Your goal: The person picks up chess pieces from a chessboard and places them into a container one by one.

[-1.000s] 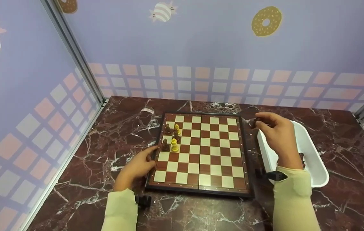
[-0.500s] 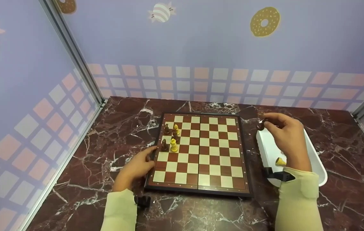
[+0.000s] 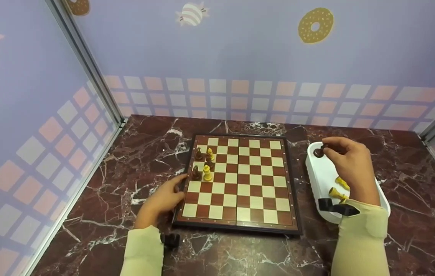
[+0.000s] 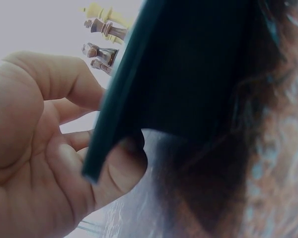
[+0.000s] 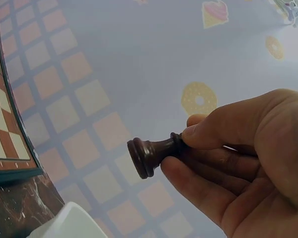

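My right hand point(image 3: 351, 166) pinches a dark brown chess piece point(image 5: 151, 152) near its top, base pointing outward, over the far end of a white plastic tray point(image 3: 324, 170). The fingers cover the piece's head. At the left edge of a chessboard point(image 3: 256, 191), my left hand point(image 3: 165, 195) grips the dark frame, with fingers above and below it in the left wrist view. Just beyond that hand, several pieces stand on the board's left side, among them a yellow piece point(image 3: 207, 174) and a dark knight point(image 3: 196, 174) side by side.
Two yellow chess pieces point(image 3: 343, 183) lie in the tray, partly behind the right wrist. The board rests on a dark red marbled tabletop point(image 3: 125, 161). Patterned purple walls point(image 3: 240, 50) enclose the back and left side.
My right hand has moved rightward with the dark chess piece, from beside the tray to over it. Yellow pieces in the tray have come into view. The left hand keeps its place.
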Demonstrator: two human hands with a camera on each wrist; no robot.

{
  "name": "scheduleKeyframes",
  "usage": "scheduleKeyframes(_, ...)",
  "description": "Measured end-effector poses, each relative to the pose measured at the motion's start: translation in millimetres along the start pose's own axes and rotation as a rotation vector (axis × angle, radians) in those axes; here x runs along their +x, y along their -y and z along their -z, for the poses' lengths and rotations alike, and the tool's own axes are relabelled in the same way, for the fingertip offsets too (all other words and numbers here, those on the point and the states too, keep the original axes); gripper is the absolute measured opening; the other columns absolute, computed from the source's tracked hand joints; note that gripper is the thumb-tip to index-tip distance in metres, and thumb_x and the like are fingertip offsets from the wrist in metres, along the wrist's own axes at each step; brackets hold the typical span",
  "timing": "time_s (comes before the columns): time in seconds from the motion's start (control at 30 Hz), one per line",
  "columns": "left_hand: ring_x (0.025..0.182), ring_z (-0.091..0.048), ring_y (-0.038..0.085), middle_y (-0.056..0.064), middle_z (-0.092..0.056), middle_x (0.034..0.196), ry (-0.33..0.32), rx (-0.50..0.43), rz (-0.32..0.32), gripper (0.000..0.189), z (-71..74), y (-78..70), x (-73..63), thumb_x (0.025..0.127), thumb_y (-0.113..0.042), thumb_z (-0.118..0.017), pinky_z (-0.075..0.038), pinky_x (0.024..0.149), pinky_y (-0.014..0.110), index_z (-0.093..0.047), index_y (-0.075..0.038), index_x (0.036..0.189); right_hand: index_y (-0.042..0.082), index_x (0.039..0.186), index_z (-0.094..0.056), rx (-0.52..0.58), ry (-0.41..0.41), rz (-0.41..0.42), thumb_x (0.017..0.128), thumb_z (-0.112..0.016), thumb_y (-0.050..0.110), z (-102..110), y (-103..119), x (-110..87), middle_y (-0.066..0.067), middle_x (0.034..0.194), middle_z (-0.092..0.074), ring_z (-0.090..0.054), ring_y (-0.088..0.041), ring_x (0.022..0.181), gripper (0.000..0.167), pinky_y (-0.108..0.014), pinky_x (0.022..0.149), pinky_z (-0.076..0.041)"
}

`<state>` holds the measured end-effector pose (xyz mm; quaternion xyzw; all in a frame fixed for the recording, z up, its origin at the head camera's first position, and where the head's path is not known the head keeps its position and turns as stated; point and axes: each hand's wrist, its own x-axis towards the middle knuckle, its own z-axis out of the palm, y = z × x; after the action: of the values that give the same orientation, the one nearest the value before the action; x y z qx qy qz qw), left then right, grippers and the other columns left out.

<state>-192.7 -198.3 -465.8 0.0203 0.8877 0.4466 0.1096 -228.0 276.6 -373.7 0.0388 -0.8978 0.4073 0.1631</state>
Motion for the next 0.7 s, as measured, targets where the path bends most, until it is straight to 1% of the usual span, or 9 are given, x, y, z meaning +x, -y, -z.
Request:
scheduleKeyframes(0.13,0.054,-0.037,0.012,0.001,-0.048,0.075,0.011,0.004,-0.006,0.071,1.1,-0.3,-1.3,0.092,0.003,-0.051,-0.036,0.053,0.029,-0.041,-0.002,0.162,0.002,0.128,-0.076,-0.023,0.018,-0.013,0.100,-0.070,0.009,2,-5,0.3,-0.021,0.117,-0.076,-0.057,0.009,0.088,0.029,-0.023,0.085,-0.045)
scheduleKeyframes(0.3,0.053,-0.033,0.012,0.001,-0.046,0.073,0.034,0.007,0.001,0.070,1.8,-1.0,-2.1,0.095,0.002,-0.049,-0.034,0.053,0.030,-0.038,-0.004,0.164,0.002,0.126,-0.077,-0.015,0.007,-0.054,0.100,-0.070,0.010,6,-12,-1.1,-0.019,0.113,-0.076,-0.059,0.006,0.087,0.028,-0.023,0.082,-0.046)
scheduleKeyframes(0.4,0.053,-0.035,0.012,0.001,-0.048,0.074,0.029,0.013,0.001,0.070,1.7,-0.8,-1.3,0.094,0.002,-0.050,-0.034,0.053,0.029,-0.039,-0.003,0.164,0.001,0.126,-0.077,0.011,0.009,-0.091,0.100,-0.070,0.011,8,-16,-1.7,-0.016,0.112,-0.076,-0.061,0.001,0.088,0.028,-0.022,0.080,-0.046)
scheduleKeyframes(0.47,0.054,-0.036,0.012,0.002,-0.049,0.075,0.022,0.018,0.000,0.070,1.4,-1.1,-0.9,0.094,0.002,-0.050,-0.035,0.053,0.029,-0.040,-0.003,0.163,0.002,0.126,-0.077,0.006,0.011,-0.105,0.100,-0.070,0.012,10,-18,-1.9,-0.014,0.110,-0.076,-0.062,-0.001,0.088,0.029,-0.022,0.079,-0.047)
scheduleKeyframes(0.6,0.054,-0.036,0.012,0.002,-0.048,0.075,0.013,0.021,0.002,0.071,0.9,-1.1,-1.1,0.093,0.002,-0.051,-0.035,0.053,0.029,-0.041,-0.004,0.163,0.002,0.127,-0.077,-0.031,0.019,-0.115,0.100,-0.070,0.013,12,-22,-2.1,-0.017,0.109,-0.076,-0.062,-0.006,0.087,0.030,-0.027,0.080,-0.047)
scheduleKeyframes(0.7,0.055,-0.036,0.013,0.002,-0.047,0.075,0.009,0.021,-0.004,0.071,0.4,-0.6,-1.3,0.092,0.002,-0.050,-0.034,0.054,0.030,-0.041,-0.004,0.163,0.003,0.129,-0.076,-0.048,0.026,-0.134,0.100,-0.069,0.015,15,-23,-2.3,-0.020,0.112,-0.076,-0.062,-0.009,0.089,0.032,-0.032,0.081,-0.046)
